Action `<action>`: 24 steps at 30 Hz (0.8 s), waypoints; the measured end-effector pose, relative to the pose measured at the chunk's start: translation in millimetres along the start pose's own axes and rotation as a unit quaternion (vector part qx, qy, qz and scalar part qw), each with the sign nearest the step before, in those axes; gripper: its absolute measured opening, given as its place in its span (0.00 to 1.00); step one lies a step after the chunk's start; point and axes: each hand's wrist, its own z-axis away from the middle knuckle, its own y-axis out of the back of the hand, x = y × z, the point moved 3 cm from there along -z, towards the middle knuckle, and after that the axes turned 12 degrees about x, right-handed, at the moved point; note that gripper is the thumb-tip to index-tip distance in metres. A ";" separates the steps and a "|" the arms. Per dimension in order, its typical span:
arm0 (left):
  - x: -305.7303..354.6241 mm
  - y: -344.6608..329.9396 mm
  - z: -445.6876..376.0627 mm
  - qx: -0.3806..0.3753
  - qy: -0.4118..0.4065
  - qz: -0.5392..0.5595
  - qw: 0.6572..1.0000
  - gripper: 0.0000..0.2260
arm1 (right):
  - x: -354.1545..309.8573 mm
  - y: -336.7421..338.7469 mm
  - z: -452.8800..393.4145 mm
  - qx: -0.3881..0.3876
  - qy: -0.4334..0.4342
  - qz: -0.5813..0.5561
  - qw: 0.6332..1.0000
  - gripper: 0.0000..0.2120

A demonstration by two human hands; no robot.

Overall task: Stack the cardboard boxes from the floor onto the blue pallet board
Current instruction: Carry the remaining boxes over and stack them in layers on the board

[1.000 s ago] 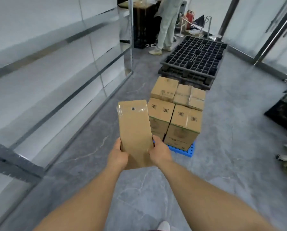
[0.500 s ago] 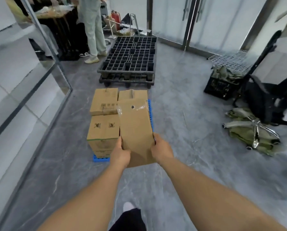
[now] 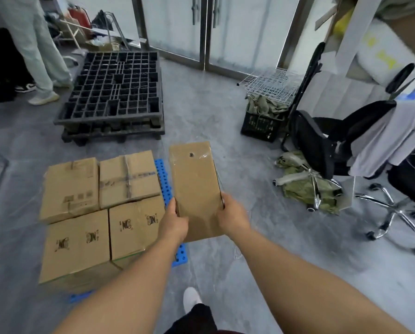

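I hold a long, narrow cardboard box [image 3: 197,186] in the air, wrapped in clear film with a small dark hole near its far end. My left hand [image 3: 174,221] grips its near left side and my right hand [image 3: 231,216] its near right side. The box hangs over the right edge of the blue pallet board [image 3: 164,182]. Several cardboard boxes [image 3: 129,177] stand packed together on the board, covering most of it; only a blue strip on the right and a front corner show.
A black plastic pallet [image 3: 112,95] lies on the floor behind the boxes. To the right stand a black crate [image 3: 262,124] with green cloth, a wire rack [image 3: 271,83] and a black office chair [image 3: 341,141]. A person's legs [image 3: 40,51] are at the far left.
My view has swung right and come closer to the pallet. The held box has shifted from in front of the stacked boxes to their right side, over the board's blue edge.
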 end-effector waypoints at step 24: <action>181.5 -150.3 -220.8 0.047 0.018 -0.027 0.998 0.30 | -54.3 41.8 -336.5 -0.035 0.007 0.001 0.999 0.17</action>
